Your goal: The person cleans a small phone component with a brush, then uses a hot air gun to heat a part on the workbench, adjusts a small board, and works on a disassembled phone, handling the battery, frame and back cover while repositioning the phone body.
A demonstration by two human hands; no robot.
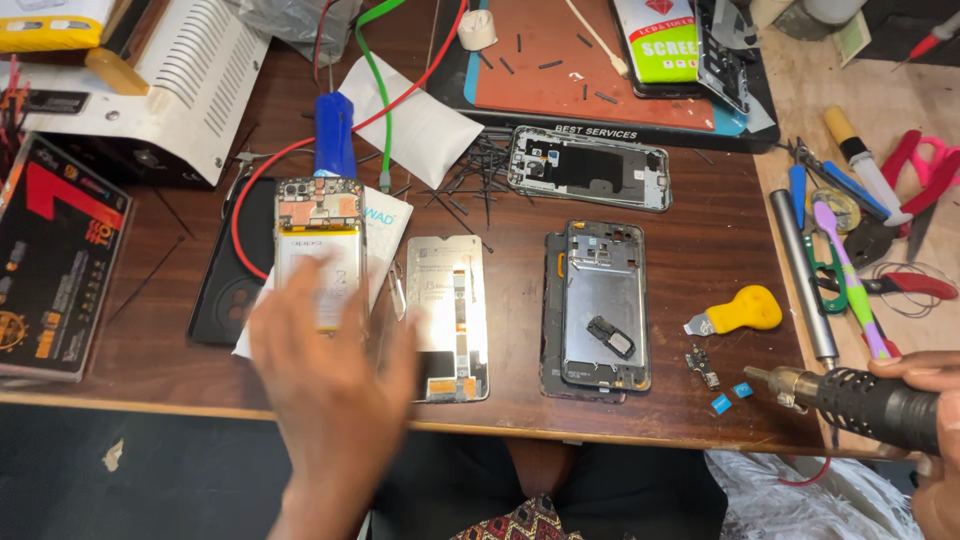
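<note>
The left hand (pixel 330 385) is blurred, raised above the front edge of the brown wooden table (pixel 150 330), fingers spread and holding nothing. Its fingertips overlap the lower end of the opened smartphone with exposed white battery and circuit board (pixel 320 250); whether they touch it cannot be told because of the blur. This phone lies on a white paper sheet (pixel 385 235), which in turn partly covers a black phone back cover with round camera ring (pixel 225 290).

The right hand (pixel 940 400) is at the right edge of the view, closed around the black perforated barrel of a hot-air tool with brass nozzle (pixel 850 398). The nozzle points left, just beside two small blue components (pixel 732 397) and a small dark circuit board piece (pixel 703 365) on the table.

Between the two hands lie a silver display panel with flex cable, face down (pixel 448 318), and a grey phone mid-frame stacked on a dark housing (pixel 600 305). A yellow-handled scraper (pixel 738 312) lies right of the mid-frame. A second silver phone frame (pixel 588 167) lies further back, near a scatter of black thin strips (pixel 480 170). A blue cylindrical handle with red and green cables (pixel 334 135) stands behind the opened smartphone. A steel-shafted screwdriver (pixel 800 270), a purple and green toothbrush (pixel 848 275) and red-handled tools (pixel 915 170) lie at the right.
</note>
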